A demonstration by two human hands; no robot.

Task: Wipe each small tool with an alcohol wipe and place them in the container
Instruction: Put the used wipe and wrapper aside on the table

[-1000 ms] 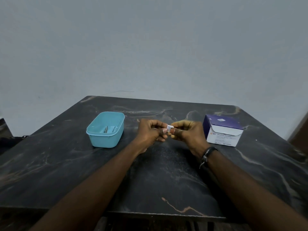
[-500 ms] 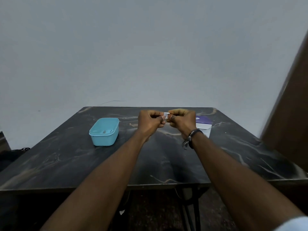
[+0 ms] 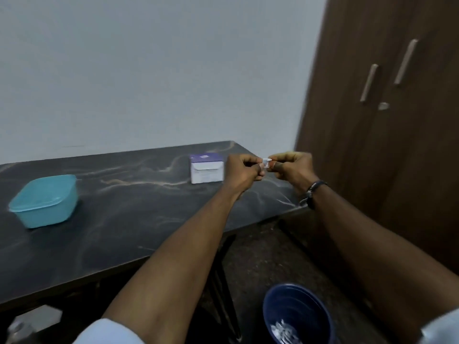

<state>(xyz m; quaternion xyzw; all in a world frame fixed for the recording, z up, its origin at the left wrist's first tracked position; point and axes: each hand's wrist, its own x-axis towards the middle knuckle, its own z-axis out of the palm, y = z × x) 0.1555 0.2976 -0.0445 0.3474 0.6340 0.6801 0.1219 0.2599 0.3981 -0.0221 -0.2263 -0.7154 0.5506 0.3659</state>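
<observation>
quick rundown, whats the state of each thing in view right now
wipe packet: small, pinched at both ends, held above the table's right end
left hand: pinches the packet's left end
right hand: pinches the packet's right end
teal container: upright on the table, no lid, contents not visible
wipe box: upright on the table, top flap tucked shut
blue bin: on the floor, pale scraps inside
wardrobe doors: closed
</observation>
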